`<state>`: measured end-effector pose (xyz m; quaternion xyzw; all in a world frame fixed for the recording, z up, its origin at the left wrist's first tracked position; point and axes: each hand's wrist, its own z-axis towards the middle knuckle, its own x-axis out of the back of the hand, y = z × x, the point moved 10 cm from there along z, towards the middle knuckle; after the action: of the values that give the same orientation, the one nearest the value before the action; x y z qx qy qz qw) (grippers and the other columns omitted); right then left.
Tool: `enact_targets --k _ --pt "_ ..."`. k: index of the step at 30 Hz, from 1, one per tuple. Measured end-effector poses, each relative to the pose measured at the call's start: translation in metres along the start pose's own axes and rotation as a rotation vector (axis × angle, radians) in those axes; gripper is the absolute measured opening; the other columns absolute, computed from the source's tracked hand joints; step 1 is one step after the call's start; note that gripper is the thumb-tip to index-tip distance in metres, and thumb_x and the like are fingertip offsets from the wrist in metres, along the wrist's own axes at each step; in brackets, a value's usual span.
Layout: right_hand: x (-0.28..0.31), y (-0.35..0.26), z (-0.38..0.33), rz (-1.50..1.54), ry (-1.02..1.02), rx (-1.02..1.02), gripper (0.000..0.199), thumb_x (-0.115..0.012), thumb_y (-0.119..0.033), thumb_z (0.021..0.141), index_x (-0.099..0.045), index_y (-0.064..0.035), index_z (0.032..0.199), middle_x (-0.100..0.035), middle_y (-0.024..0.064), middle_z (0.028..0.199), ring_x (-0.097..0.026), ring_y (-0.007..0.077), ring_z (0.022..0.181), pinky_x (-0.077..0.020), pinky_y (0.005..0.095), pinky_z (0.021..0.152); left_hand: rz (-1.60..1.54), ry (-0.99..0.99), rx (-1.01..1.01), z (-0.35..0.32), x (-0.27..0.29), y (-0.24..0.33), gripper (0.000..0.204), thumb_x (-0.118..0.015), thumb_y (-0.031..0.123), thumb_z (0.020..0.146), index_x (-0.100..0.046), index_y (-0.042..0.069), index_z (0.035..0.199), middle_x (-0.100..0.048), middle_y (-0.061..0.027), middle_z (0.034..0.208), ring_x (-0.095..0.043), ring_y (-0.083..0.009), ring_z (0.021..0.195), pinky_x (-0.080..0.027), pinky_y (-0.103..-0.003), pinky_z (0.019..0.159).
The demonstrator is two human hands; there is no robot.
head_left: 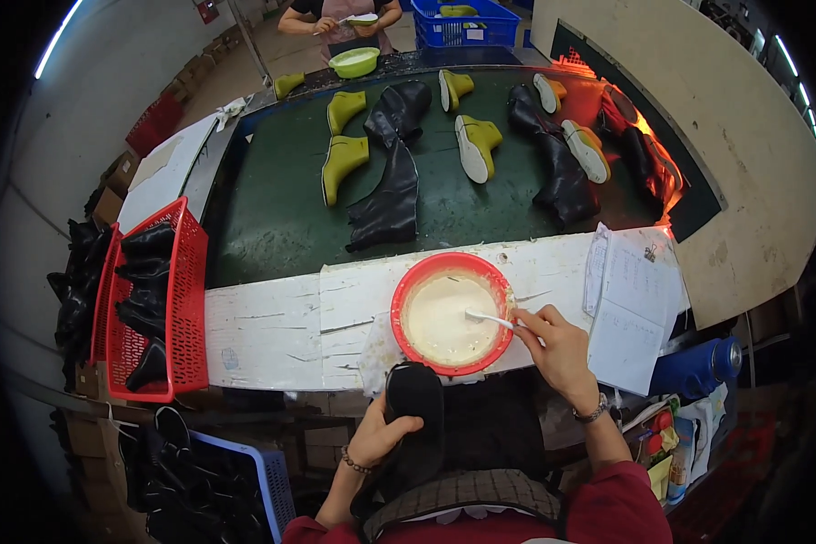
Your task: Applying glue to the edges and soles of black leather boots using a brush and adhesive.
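Observation:
In my left hand (381, 438) is a black boot (415, 410), its dark sole turned up toward me and my thumb pressed along its side. My right hand (558, 352) pinches the thin white handle of a brush (490, 318). The brush's far end dips into thick cream-coloured liquid (437, 308), so its bristles are hidden. A red bowl (453, 369) holds the liquid and stands on the white work ledge (272, 313), just beyond the boot.
A green conveyor belt (281, 218) carries yellow-green boots (344, 163) and black boots (394, 199) toward a glowing heater (666, 172). Left are a red crate (190, 308) and a blue crate (276, 480) of black boots; right, a notebook (627, 317) and blue bottle (698, 364). A co-worker (344, 18) stands opposite.

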<state>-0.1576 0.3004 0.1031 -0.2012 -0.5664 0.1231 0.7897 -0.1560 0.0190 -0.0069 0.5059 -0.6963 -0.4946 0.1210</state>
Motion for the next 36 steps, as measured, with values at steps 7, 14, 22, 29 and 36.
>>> enact_targets --k 7,14,22,29,36 --pt "-0.004 0.021 -0.005 0.152 0.041 -0.046 0.018 -0.074 -0.012 0.091 -0.077 -0.0118 0.108 -0.064 0.0049 0.086 -0.064 0.0211 0.068 -0.0489 0.0338 0.059 0.323 0.217 -0.147 -0.011 0.032 0.105 0.033 -0.076 0.015 0.091 -0.069 -0.006 0.116 -0.075 -0.0071 0.102 -0.068 -0.0123 0.090 -0.057 -0.030 0.080" --pt "0.021 -0.025 0.048 0.427 0.110 0.203 0.017 -0.083 -0.012 0.082 -0.081 -0.0144 0.099 -0.065 -0.0014 0.085 -0.060 0.0128 0.079 -0.0421 0.0315 0.077 0.546 0.002 -0.009 0.027 0.017 0.136 0.036 -0.084 0.015 0.082 -0.073 -0.006 0.109 -0.076 -0.0082 0.094 -0.070 -0.0129 0.083 -0.057 -0.028 0.076" --pt "0.008 -0.064 0.064 0.429 0.012 0.445 0.017 -0.086 -0.022 0.079 -0.081 -0.0173 0.095 -0.066 -0.0045 0.085 -0.057 0.0082 0.082 -0.0303 0.0324 0.085 0.535 -0.140 -0.063 0.034 -0.012 0.149 0.035 -0.085 0.011 0.079 -0.074 -0.006 0.107 -0.077 -0.0078 0.093 -0.071 -0.0125 0.083 -0.057 -0.027 0.077" --pt "0.004 -0.070 0.044 0.445 0.072 0.355 0.017 -0.085 -0.019 0.079 -0.081 -0.0147 0.096 -0.065 -0.0036 0.084 -0.057 0.0096 0.080 -0.0322 0.0311 0.084 0.459 0.177 -0.373 0.017 0.020 0.202 0.021 -0.079 0.008 0.086 -0.075 -0.005 0.102 -0.076 -0.0072 0.089 -0.071 -0.0119 0.078 -0.057 -0.027 0.072" --pt "-0.018 -0.084 0.041 0.444 0.064 0.397 0.016 -0.085 -0.014 0.080 -0.081 -0.0114 0.096 -0.065 -0.0007 0.087 -0.056 0.0129 0.082 -0.0390 0.0287 0.078 0.710 0.556 -0.720 0.011 0.047 0.244 0.023 -0.078 0.013 0.086 -0.073 -0.006 0.100 -0.077 -0.0106 0.086 -0.070 -0.0129 0.078 -0.056 -0.031 0.072"
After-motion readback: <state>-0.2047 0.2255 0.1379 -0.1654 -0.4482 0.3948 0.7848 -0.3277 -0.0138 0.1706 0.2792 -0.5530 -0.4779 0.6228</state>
